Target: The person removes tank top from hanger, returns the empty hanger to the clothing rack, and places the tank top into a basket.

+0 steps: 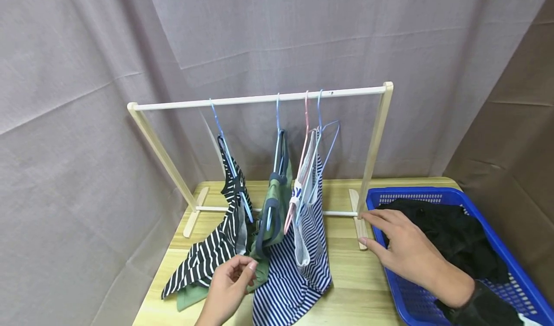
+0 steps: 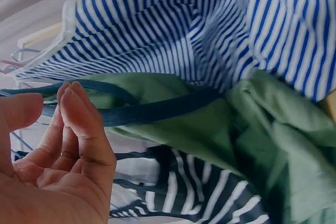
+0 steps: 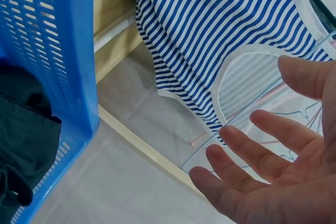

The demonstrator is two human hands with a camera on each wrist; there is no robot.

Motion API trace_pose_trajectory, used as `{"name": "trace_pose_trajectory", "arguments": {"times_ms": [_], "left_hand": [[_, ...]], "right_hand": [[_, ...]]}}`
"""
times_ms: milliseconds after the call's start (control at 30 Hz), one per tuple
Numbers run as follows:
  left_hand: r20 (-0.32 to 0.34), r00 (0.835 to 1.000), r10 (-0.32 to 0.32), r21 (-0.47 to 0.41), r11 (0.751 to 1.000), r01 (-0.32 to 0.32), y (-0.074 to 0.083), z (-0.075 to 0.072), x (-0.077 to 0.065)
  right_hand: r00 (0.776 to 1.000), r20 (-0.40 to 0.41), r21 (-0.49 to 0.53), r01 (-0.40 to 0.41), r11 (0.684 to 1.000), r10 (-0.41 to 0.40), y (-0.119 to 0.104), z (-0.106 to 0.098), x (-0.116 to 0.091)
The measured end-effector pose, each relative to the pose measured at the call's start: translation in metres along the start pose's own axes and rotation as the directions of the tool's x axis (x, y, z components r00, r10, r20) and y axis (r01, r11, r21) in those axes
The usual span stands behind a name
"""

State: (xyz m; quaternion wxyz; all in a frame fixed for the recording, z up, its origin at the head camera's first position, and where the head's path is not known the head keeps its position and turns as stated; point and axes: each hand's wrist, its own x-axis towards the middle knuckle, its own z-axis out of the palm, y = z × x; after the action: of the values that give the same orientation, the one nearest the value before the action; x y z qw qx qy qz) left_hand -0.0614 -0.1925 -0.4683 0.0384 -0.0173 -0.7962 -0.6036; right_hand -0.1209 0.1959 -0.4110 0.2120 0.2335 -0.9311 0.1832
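Note:
My left hand point(image 1: 229, 287) is in front of the hanging clothes, near the lower part of a green garment point(image 1: 273, 215) with navy trim. Its fingers are loosely bent, and the left wrist view shows a gap between thumb and fingertips. My right hand point(image 1: 407, 249) hovers with spread fingers by the rack's right foot and the basket's left rim, holding nothing. A black-and-white striped garment point(image 1: 212, 249) hangs at left on a blue hanger point(image 1: 217, 119). Right of the green one hangs a blue-and-white striped garment point(image 1: 298, 278), beside a pink hanger point(image 1: 307, 112).
A wooden rack with a white top bar point(image 1: 251, 100) stands on the wood-grain table point(image 1: 350, 287). At right, a blue plastic basket point(image 1: 413, 191) holds dark clothes point(image 1: 450, 234). Grey cloth point(image 1: 277, 32) covers the wall behind.

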Motion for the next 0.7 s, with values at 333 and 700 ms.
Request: {"name": "trace_pose_trajectory", "arguments": {"times_ms": [333, 700], "left_hand": [[-0.011, 0.941, 0.337, 0.07, 0.939, -0.336, 0.054, -0.01, 0.013], [-0.025, 0.743, 0.669, 0.209, 0.731, -0.65, 0.131, -0.015, 0.046]], "right_hand": [[1.0, -0.013, -0.01, 0.01, 1.0, -0.01, 0.003, 0.0, 0.002], [1.0, -0.003, -0.01, 0.009, 1.0, -0.009, 0.004, 0.004, 0.001]]}}
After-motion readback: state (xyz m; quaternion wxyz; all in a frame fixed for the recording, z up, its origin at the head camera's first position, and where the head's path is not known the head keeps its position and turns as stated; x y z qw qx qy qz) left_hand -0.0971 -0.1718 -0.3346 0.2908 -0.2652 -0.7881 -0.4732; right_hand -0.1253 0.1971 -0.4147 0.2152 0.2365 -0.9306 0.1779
